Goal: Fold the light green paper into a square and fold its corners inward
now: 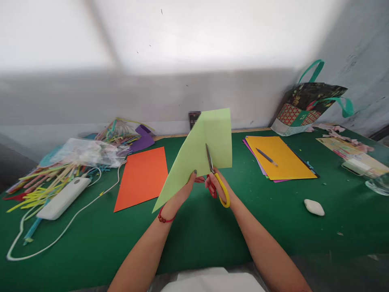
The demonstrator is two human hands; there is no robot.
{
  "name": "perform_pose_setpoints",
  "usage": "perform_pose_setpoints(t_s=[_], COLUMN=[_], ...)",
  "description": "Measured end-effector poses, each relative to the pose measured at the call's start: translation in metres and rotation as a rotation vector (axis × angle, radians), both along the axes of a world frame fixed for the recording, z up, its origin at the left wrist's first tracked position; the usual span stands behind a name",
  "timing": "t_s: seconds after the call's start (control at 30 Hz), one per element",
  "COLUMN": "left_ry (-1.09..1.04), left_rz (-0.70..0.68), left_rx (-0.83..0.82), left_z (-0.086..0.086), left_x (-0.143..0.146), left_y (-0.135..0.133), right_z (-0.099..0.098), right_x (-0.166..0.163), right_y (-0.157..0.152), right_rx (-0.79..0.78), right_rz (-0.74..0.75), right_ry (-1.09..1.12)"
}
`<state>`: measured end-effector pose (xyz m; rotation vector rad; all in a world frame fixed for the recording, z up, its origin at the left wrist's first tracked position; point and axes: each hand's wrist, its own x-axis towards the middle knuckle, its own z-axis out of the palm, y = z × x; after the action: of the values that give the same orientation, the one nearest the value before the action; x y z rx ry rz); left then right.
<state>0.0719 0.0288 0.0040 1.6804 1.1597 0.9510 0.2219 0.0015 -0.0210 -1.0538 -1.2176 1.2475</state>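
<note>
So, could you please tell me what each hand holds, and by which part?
The left hand holds the light green paper by its lower edge; the right hand holds the scissors by their handles.

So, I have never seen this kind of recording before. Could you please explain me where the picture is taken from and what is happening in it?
Of course. There is no machine here, only a person's two bare hands. The single picture comes from a camera worn on the head, looking forward and down. The left hand holds a light green sheet. The right hand holds scissors, their blades at the sheet. On the green table, an orange sheet lies to the left. To the right, a pen rests on a stack of coloured sheets, and a patterned bag stands behind.
</note>
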Motion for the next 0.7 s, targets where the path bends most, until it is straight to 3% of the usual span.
perform_pose_setpoints(t_s=[0.2, 0.4, 0.7], left_ry=[-0.126, -0.194, -0.238], left_rz=[-0.169, -0.159, -0.155], left_rx=[-0.116, -0.135, -0.180], left_z=[0.005, 0.003, 0.000], left_x=[0.003, 0.005, 0.006], left_y=[-0.002, -0.004, -0.004], right_z=[0.011, 0.011, 0.012], right_x=[0.007, 0.010, 0.008], right_y=[-0.001, 0.000, -0.001], right_rx=[0.037, 0.059, 0.068], right_rz=[-0.073, -0.152, -0.120], right_ry=[-0.077, -0.173, -0.174])
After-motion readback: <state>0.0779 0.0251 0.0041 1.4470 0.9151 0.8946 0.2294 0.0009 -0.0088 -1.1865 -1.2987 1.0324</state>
